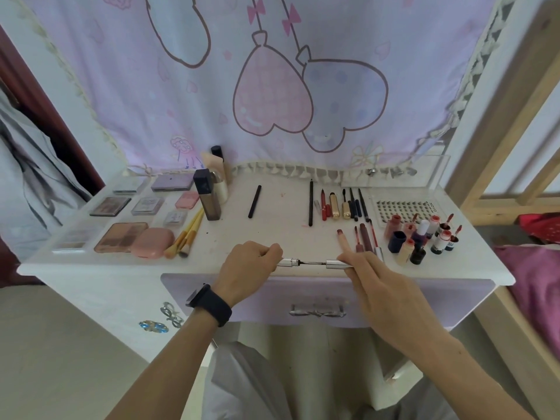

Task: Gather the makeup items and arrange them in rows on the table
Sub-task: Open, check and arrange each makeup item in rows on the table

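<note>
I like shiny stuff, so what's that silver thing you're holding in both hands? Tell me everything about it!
The silver makeup tube looks like shiny metal and is pulled apart into two pieces. The left hand grips the tube, and its ridged neck pokes out. The right hand pinches the silver cap. A thin dark wand bridges them. It lies level over the front edge of the white table, and only fingers touch it.

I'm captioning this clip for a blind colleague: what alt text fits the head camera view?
A person's left hand grips a silver makeup tube and the right hand pinches its wand cap, partly separated, above the front of a white table. Palettes lie at left, pencils and small bottles at right.
</note>
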Demonstrator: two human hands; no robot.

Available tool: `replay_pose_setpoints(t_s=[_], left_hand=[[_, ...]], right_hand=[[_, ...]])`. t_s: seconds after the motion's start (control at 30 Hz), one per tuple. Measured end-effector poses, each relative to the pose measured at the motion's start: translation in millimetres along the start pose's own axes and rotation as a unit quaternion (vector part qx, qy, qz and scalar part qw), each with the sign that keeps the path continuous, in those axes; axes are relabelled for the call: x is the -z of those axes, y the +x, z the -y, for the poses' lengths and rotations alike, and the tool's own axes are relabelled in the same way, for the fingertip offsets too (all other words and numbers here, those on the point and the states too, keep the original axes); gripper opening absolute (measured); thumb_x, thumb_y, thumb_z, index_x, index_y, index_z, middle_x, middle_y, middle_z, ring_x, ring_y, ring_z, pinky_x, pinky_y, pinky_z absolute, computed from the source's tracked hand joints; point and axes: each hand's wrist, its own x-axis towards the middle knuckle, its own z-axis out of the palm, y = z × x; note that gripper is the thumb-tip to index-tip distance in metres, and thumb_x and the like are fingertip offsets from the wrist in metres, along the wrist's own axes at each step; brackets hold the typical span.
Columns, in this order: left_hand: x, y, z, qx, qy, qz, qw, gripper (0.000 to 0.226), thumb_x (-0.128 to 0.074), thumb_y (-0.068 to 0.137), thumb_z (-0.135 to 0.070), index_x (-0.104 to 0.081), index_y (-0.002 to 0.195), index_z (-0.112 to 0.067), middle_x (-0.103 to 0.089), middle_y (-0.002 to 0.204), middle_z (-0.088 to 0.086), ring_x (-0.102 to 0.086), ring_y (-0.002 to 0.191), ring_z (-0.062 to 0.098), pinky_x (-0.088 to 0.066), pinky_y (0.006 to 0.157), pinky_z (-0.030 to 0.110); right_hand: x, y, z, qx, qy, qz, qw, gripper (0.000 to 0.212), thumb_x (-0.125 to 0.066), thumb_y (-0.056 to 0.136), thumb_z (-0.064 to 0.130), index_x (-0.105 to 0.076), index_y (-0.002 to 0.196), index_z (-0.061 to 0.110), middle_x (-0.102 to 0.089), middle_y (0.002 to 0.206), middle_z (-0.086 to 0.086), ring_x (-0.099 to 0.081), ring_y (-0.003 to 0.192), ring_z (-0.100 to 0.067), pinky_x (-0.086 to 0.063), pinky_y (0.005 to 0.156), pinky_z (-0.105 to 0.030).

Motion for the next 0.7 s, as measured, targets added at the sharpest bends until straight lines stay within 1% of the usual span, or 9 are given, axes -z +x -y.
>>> replay_pose_setpoints(t_s=[0.1,0.2,0.23,0.3,0.33,0.4,0.47,0.53,0.7], left_hand=[[11,6,5,0.032,-0.016,-0.032,0.999,0.055,-0.049,0.096,-0.032,-0.035,0.044,-0.020,-0.043,0.051,-0.001,-0.028,0.045,0.012,-0.024,0.048,0.026],[16,8,9,0.052,-0.052,-0.053,0.996,0.061,-0.049,0.099,-0.033,-0.042,0.039,-0.025,-0.045,0.045,-0.007,-0.039,0.053,0.013,-0.026,0.049,0.024],[15,7,8,0.055,-0.069,-0.056,0.995,0.061,-0.048,0.099,-0.035,-0.041,0.039,-0.025,-0.045,0.045,-0.009,-0.036,0.051,0.011,-0.026,0.048,0.022],[12,7,7,0.063,-0.104,-0.062,0.991,0.054,-0.047,0.099,-0.039,-0.041,0.048,-0.025,-0.043,0.046,-0.011,-0.029,0.046,0.008,-0.026,0.045,0.018],[11,7,6,0.072,-0.124,-0.064,0.988,0.051,-0.047,0.099,-0.042,-0.041,0.053,-0.023,-0.041,0.046,-0.012,-0.028,0.044,0.007,-0.026,0.045,0.018],[9,9,3,0.094,-0.173,-0.059,0.979,0.051,-0.045,0.100,-0.047,-0.041,0.055,-0.022,-0.037,0.048,-0.013,-0.028,0.044,0.006,-0.026,0.048,0.022],[7,12,-3,0.114,-0.224,-0.047,0.967,0.055,-0.042,0.101,-0.052,-0.042,0.052,-0.026,-0.035,0.050,-0.013,-0.028,0.044,0.007,-0.025,0.047,0.022],[4,15,-9,0.133,-0.278,-0.039,0.950,0.055,-0.039,0.102,-0.051,-0.047,0.055,-0.026,-0.036,0.050,-0.012,-0.028,0.043,0.007,-0.026,0.042,0.020],[-3,29,-23,0.138,-0.441,-0.016,0.887,0.036,-0.041,0.101,-0.031,-0.059,0.072,-0.018,-0.043,0.065,-0.002,-0.031,0.045,0.010,-0.023,0.042,0.021]], right_hand=[[2,2,-5,0.003,0.009,-0.034,0.999,0.026,-0.055,0.095,0.013,-0.052,0.122,0.015,-0.062,0.099,-0.001,-0.053,0.045,-0.017,-0.050,0.037,-0.032],[-2,4,-8,-0.024,0.071,-0.046,0.996,0.023,-0.047,0.103,0.021,-0.055,0.124,0.018,-0.062,0.102,0.004,-0.060,0.056,-0.020,-0.055,0.048,-0.039],[-3,4,-8,-0.038,0.091,-0.044,0.994,0.023,-0.044,0.104,0.026,-0.055,0.124,0.021,-0.062,0.101,0.007,-0.061,0.060,-0.018,-0.055,0.052,-0.038],[-7,6,-5,-0.078,0.139,-0.035,0.987,0.028,-0.038,0.104,0.038,-0.054,0.125,0.030,-0.059,0.096,0.021,-0.061,0.069,-0.011,-0.053,0.060,-0.027],[-9,7,-4,-0.097,0.165,-0.030,0.981,0.030,-0.036,0.102,0.043,-0.054,0.124,0.033,-0.058,0.094,0.026,-0.061,0.073,-0.007,-0.051,0.063,-0.022],[-13,10,-1,-0.123,0.204,-0.027,0.971,0.029,-0.036,0.099,0.048,-0.055,0.120,0.039,-0.059,0.094,0.030,-0.063,0.077,-0.004,-0.050,0.065,-0.019],[-17,15,3,-0.148,0.245,-0.020,0.958,0.018,-0.043,0.099,0.043,-0.051,0.115,0.044,-0.065,0.097,0.027,-0.066,0.071,-0.006,-0.055,0.064,-0.024],[-20,22,5,-0.173,0.298,-0.019,0.938,0.018,-0.051,0.100,0.030,-0.051,0.110,0.045,-0.069,0.095,0.026,-0.067,0.060,-0.009,-0.057,0.059,-0.024],[-26,45,10,-0.231,0.369,-0.007,0.900,0.014,-0.054,0.102,0.025,-0.055,0.112,0.035,-0.068,0.101,0.030,-0.068,0.057,-0.015,-0.055,0.056,-0.022]])
